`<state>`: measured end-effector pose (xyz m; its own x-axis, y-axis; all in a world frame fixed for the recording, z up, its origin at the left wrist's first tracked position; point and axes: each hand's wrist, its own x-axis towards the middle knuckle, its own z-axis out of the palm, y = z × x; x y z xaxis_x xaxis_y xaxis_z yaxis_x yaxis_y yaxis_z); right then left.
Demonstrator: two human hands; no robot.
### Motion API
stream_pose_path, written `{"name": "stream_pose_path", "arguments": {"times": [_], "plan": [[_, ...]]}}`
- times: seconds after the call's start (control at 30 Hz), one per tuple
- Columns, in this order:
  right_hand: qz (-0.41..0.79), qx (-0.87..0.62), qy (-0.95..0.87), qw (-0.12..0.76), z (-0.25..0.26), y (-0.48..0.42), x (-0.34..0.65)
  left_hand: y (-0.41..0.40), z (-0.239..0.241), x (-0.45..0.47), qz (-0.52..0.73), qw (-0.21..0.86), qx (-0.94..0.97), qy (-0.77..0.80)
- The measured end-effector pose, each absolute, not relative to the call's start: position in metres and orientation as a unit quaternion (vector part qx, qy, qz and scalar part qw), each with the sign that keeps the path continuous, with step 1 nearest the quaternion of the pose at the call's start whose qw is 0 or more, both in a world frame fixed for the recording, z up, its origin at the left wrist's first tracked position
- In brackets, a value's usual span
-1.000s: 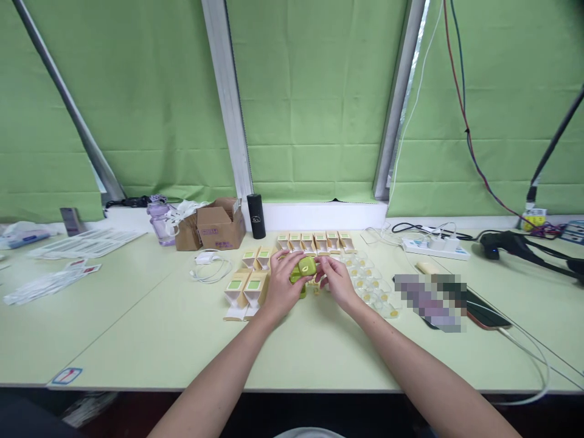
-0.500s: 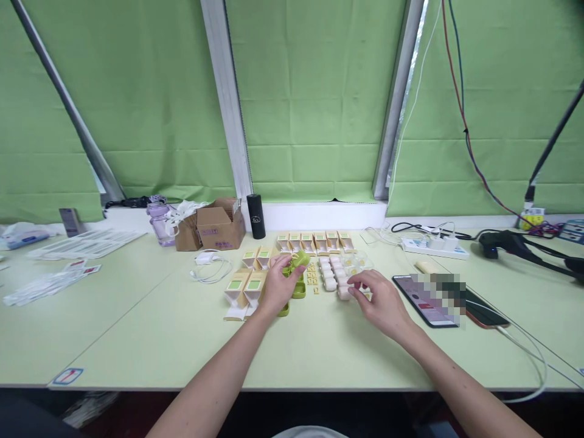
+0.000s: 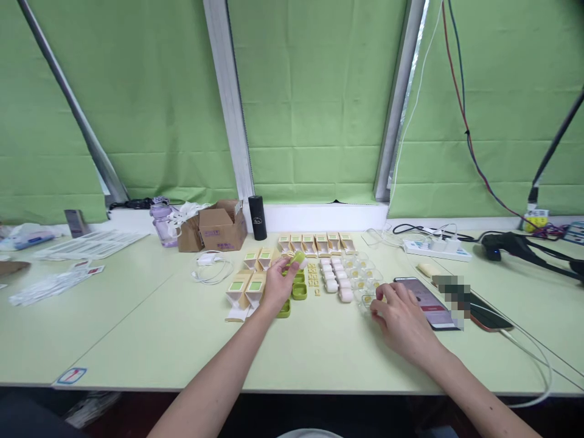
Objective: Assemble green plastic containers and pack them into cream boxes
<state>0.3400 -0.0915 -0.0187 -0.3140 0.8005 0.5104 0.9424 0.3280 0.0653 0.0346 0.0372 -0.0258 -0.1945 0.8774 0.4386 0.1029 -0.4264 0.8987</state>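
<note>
My left hand (image 3: 279, 281) is closed around a small green case (image 3: 297, 258), held tilted above the table, with a bit of white showing at its right side. Below and beside it lie more open green cases (image 3: 299, 292), partly hidden by the hand. My right hand (image 3: 398, 310) has its fingers closed on the edge of a clear plastic cover (image 3: 367, 300) with a yellowish centre, nearest me in a group of similar clear covers (image 3: 360, 285). Between my hands stand rows of white rounded blocks (image 3: 345, 295) and small yellow pieces (image 3: 312, 275).
Small open cartons (image 3: 237, 294) with green squares stand left and along the back (image 3: 322, 244). A phone (image 3: 426, 304) lies right of my right hand, a second phone (image 3: 483, 310) beyond it. Behind are a cardboard box (image 3: 223, 226), a black cylinder (image 3: 258, 218) and a power strip (image 3: 437, 248).
My right hand has moved right, from beside the white blocks to the nearest clear cover. The green case in my left hand has turned, and white now shows at its side.
</note>
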Motion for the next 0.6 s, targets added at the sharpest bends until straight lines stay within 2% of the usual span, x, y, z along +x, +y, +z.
{"name": "stream_pose_path", "arguments": {"times": [0.23,0.43,0.6], "plan": [[-0.119,-0.501,-0.828,0.220,-0.013,-0.091,0.292,0.042,-0.031,0.033,0.652,0.317,0.545,0.422],[-0.092,-0.456,-0.866,0.185,-0.015,-0.075,0.252,0.041,-0.030,0.032,0.654,0.311,0.552,0.413],[-0.020,-0.452,-0.877,0.163,-0.009,-0.071,0.246,0.041,-0.029,0.033,0.661,0.301,0.547,0.417]]}}
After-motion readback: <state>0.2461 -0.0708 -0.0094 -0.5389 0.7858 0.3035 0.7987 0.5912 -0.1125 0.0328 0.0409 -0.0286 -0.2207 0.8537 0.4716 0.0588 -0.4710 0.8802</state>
